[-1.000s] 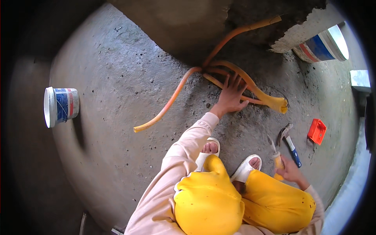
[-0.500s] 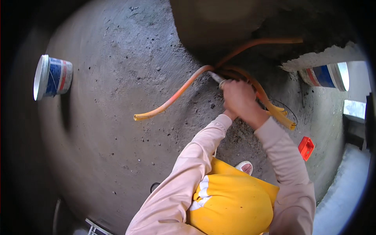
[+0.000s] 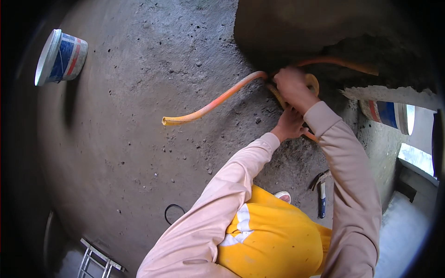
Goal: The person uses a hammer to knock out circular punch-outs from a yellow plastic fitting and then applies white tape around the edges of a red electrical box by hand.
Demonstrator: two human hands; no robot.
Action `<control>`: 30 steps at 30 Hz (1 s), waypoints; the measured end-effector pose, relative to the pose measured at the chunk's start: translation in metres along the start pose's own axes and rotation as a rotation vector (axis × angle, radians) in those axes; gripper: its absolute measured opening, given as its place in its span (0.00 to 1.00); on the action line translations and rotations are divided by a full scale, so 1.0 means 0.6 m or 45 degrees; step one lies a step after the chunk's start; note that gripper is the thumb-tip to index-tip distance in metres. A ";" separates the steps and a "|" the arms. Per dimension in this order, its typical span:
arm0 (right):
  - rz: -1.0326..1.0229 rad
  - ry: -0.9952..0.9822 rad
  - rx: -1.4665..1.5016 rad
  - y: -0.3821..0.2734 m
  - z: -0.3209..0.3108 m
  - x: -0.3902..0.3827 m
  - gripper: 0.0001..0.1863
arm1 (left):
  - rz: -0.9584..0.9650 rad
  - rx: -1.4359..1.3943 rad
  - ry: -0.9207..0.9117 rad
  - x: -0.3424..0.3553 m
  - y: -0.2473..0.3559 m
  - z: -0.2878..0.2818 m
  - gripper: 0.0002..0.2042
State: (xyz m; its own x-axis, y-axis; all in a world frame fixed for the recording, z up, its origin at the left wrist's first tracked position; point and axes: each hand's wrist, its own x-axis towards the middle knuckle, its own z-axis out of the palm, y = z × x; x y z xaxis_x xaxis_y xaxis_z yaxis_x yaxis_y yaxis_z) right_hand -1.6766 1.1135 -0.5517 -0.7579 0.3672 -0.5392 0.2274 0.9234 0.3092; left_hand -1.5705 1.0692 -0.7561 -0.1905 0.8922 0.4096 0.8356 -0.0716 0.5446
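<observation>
Orange-yellow corrugated conduits [image 3: 218,100] run out of a dark hollow in the rough ground; one curves off to the left with its open end up. My left hand [image 3: 289,124] is closed around a conduit piece, whose orange length shows just right of the fingers. Farther up, my right hand [image 3: 295,88] is curled near the place where the conduits meet; it is slightly blurred, and its grip is hidden. A round yellow thing [image 3: 313,84] shows beside that hand, its kind unclear. Another orange conduit [image 3: 343,62] reaches right into the shadow.
White, blue and red buckets stand at the far left [image 3: 69,58] and right [image 3: 384,113]. A tool with a blue and black handle [image 3: 322,201] lies by my right forearm. A black loop [image 3: 174,213] lies left, and a metal ladder-like frame [image 3: 97,262] at lower left.
My hands have come apart, the right one moving up beyond the left. The pointed blade that showed by my right hand is out of sight. The view has shifted; the handled tool now shows.
</observation>
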 end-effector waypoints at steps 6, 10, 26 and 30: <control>-0.269 -0.119 0.309 0.109 0.016 -0.004 0.12 | -0.009 0.016 -0.106 0.031 0.046 -0.038 0.37; -0.116 -0.033 -0.060 0.080 -0.010 -0.019 0.10 | -0.053 -0.059 -0.197 0.030 0.029 -0.037 0.37; -0.071 0.503 0.404 0.241 -0.093 -0.315 0.32 | 0.098 -0.189 -0.302 0.045 0.030 -0.071 0.42; 0.267 0.531 0.712 0.286 -0.075 -0.460 0.33 | 0.121 -0.170 -0.312 0.029 0.005 -0.106 0.39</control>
State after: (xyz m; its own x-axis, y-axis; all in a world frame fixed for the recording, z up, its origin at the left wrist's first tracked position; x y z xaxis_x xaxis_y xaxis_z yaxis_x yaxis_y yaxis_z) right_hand -1.4558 1.1656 -0.3147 -0.8086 0.5728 -0.1343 0.5875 0.7981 -0.1337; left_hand -1.6041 1.0560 -0.7008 0.0292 0.9586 0.2831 0.7655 -0.2036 0.6103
